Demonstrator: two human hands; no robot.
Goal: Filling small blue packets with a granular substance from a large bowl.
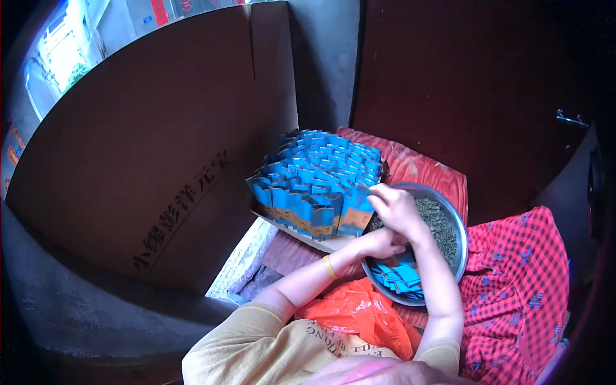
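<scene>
My right hand point(395, 208) pinches the upper edge of a blue and gold packet point(357, 211), which stands upright at the near right corner of the packed rows. Those rows of blue packets point(313, 166) fill a shallow cardboard tray point(315, 241). My left hand point(382, 243), with a yellow band at the wrist, is curled over a metal bowl point(463, 240). Whether anything is between its fingers is hidden. Dry green leaves point(435, 226), perhaps tea, lie in the bowl. Flat blue packets point(397, 276) are piled at its near side.
A tall cardboard panel point(144, 144) with printed writing rises at the left. Under the tray and bowl is a reddish wooden board point(423, 163). An orange plastic bag point(358, 308) lies by my lap, and red checked cloth point(515, 288) is at the right.
</scene>
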